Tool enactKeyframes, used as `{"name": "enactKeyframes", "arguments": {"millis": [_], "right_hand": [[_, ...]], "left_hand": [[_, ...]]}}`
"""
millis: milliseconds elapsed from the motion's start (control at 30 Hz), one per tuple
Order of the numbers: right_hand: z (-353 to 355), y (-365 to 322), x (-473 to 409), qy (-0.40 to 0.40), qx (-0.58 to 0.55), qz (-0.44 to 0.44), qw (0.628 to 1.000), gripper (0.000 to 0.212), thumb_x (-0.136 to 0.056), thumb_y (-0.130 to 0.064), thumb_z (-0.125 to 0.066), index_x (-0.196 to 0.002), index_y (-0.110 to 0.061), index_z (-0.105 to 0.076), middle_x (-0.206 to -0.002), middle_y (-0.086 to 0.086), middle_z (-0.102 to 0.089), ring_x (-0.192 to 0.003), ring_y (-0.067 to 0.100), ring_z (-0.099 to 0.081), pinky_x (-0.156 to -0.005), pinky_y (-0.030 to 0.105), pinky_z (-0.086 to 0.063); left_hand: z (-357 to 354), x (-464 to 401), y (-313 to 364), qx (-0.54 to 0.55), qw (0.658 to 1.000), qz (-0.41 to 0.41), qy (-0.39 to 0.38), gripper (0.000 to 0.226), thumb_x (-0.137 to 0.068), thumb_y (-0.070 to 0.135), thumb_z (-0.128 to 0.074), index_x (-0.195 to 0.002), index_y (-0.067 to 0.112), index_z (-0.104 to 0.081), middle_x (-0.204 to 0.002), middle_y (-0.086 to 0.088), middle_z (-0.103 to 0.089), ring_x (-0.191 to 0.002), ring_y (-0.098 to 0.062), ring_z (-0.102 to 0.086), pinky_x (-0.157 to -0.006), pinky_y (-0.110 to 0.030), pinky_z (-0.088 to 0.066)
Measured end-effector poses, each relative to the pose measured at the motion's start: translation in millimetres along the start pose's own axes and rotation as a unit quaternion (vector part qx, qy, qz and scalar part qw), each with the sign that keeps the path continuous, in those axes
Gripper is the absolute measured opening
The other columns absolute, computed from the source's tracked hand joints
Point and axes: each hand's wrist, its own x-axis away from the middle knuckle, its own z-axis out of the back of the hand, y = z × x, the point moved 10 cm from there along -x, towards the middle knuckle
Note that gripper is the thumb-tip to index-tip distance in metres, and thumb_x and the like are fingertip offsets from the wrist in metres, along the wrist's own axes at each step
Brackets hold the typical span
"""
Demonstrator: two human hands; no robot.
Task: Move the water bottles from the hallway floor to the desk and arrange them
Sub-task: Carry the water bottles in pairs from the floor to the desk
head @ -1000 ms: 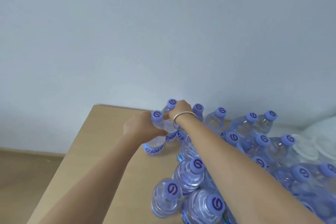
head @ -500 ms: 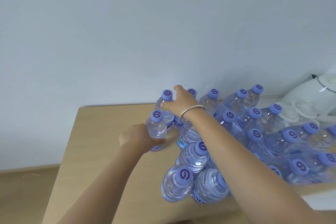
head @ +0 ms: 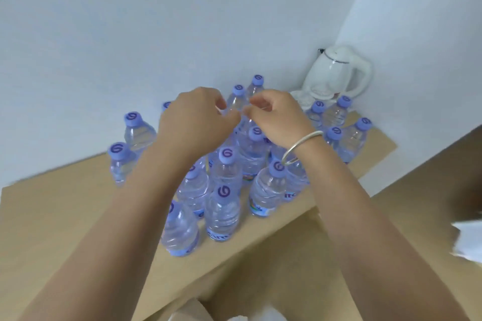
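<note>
- While both hands hover over the middle of the cluster, the left hand (head: pixel 194 118) and the right hand (head: pixel 276 117) sit close together, fingertips nearly meeting, fingers curled.
- Whether either one grips a bottle cannot be told: the fingers hide what lies beneath them.
- A silver bangle (head: pixel 300 146) circles the right wrist.
- Under and all around the hands, the water bottles (head: pixel 224 182) stand upright on the desk (head: pixel 52 216), purple caps up, packed near each other.
- Two bottles stand left of the left hand, slightly apart from the pack.
- Beyond the right hand, a white kettle (head: pixel 336 73) sits in the corner by the wall.
</note>
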Motion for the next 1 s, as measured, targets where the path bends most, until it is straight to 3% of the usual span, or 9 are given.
{"name": "enactKeyframes", "arguments": {"millis": [133, 267, 367, 433, 533, 633, 800, 900, 1000], "right_hand": [[76.6, 67.6, 32.6, 0.042, 0.026, -0.039, 0.998, 0.018, -0.087, -0.022, -0.060, -0.099, -0.010, -0.065, -0.096, 0.005, -0.066, -0.090, 0.019, -0.060, -0.084, 0.026, -0.044], [154.2, 142.0, 74.4, 0.061, 0.082, -0.078, 0.992, 0.021, -0.088, -0.022, -0.056, -0.103, -0.009, -0.064, -0.107, 0.008, -0.066, -0.100, 0.023, -0.059, -0.090, 0.035, -0.045], [216.6, 196.6, 110.8, 0.091, 0.131, -0.111, 0.981, 0.030, -0.090, -0.024, -0.052, -0.114, -0.010, -0.062, -0.116, 0.007, -0.063, -0.106, 0.023, -0.057, -0.090, 0.032, -0.045], [251.8, 235.0, 136.2, 0.096, 0.163, -0.141, 0.972, 0.033, -0.091, -0.027, -0.049, -0.120, -0.015, -0.057, -0.123, 0.003, -0.059, -0.110, 0.021, -0.054, -0.089, 0.030, -0.042], [294.6, 293.0, 173.6, 0.083, 0.191, -0.206, 0.956, 0.036, -0.092, -0.028, -0.047, -0.126, -0.016, -0.053, -0.127, 0.003, -0.055, -0.112, 0.021, -0.053, -0.090, 0.032, -0.041], [334.4, 342.7, 202.9, 0.099, 0.186, -0.259, 0.943, 0.038, -0.093, -0.029, -0.046, -0.129, -0.015, -0.050, -0.128, 0.003, -0.055, -0.113, 0.021, -0.053, -0.090, 0.031, -0.042], [387.4, 409.8, 228.4, 0.130, 0.160, -0.314, 0.927, 0.038, -0.092, -0.028, -0.047, -0.128, -0.014, -0.050, -0.123, 0.003, -0.056, -0.105, 0.018, -0.054, -0.085, 0.029, -0.042], [420.0, 441.4, 225.7, 0.162, 0.152, -0.334, 0.916, 0.029, -0.091, -0.025, -0.048, -0.116, -0.012, -0.056, -0.111, 0.003, -0.060, -0.091, 0.017, -0.053, -0.077, 0.028, -0.041], [463.7, 474.9, 218.1, 0.230, 0.162, -0.355, 0.892, 0.022, -0.091, -0.025, -0.048, -0.101, -0.010, -0.059, -0.099, 0.004, -0.062, -0.089, 0.023, -0.057, -0.072, 0.029, -0.042]], "left_hand": [[-65.5, 11.4, 83.9, -0.021, 0.997, -0.076, -0.025, 0.026, -0.084, 0.037, -0.056, -0.095, 0.016, -0.066, -0.094, -0.002, -0.068, -0.092, -0.025, -0.060, -0.077, -0.034, -0.048], [-135.2, 25.9, 161.7, -0.108, 0.987, -0.121, -0.021, 0.023, -0.085, 0.036, -0.052, -0.084, 0.014, -0.056, -0.074, -0.003, -0.052, -0.078, -0.030, -0.051, -0.059, -0.029, -0.031], [-196.5, 39.7, 220.5, -0.121, 0.978, -0.161, -0.046, 0.021, -0.086, 0.030, -0.049, -0.073, 0.015, -0.045, -0.066, 0.000, -0.044, -0.075, -0.028, -0.050, -0.057, -0.029, -0.028], [-235.2, 47.4, 258.0, -0.102, 0.975, -0.183, -0.069, 0.018, -0.086, 0.031, -0.050, -0.077, 0.015, -0.051, -0.073, -0.001, -0.053, -0.084, -0.029, -0.056, -0.062, -0.029, -0.030], [-292.4, 60.9, 313.4, -0.086, 0.968, -0.210, -0.111, 0.032, -0.087, 0.036, -0.052, -0.107, 0.012, -0.058, -0.101, -0.004, -0.063, -0.096, -0.025, -0.057, -0.069, -0.029, -0.034], [-346.8, 76.3, 365.2, -0.074, 0.955, -0.243, -0.153, 0.028, -0.086, 0.038, -0.053, -0.102, 0.016, -0.057, -0.093, 0.000, -0.057, -0.083, -0.019, -0.049, -0.071, -0.028, -0.035], [-413.1, 88.4, 438.3, -0.082, 0.934, -0.297, -0.181, 0.035, -0.086, 0.042, -0.051, -0.110, 0.017, -0.057, -0.103, 0.003, -0.063, -0.088, -0.019, -0.056, -0.069, -0.027, -0.034], [-448.6, 78.0, 482.0, -0.084, 0.921, -0.323, -0.201, 0.036, -0.086, 0.043, -0.051, -0.113, 0.019, -0.057, -0.108, 0.003, -0.064, -0.097, -0.022, -0.058, -0.070, -0.027, -0.034], [-490.1, 60.0, 530.4, -0.084, 0.904, -0.350, -0.231, 0.036, -0.086, 0.044, -0.050, -0.112, 0.020, -0.058, -0.108, 0.004, -0.064, -0.098, -0.020, -0.058, -0.070, -0.027, -0.034]]}}
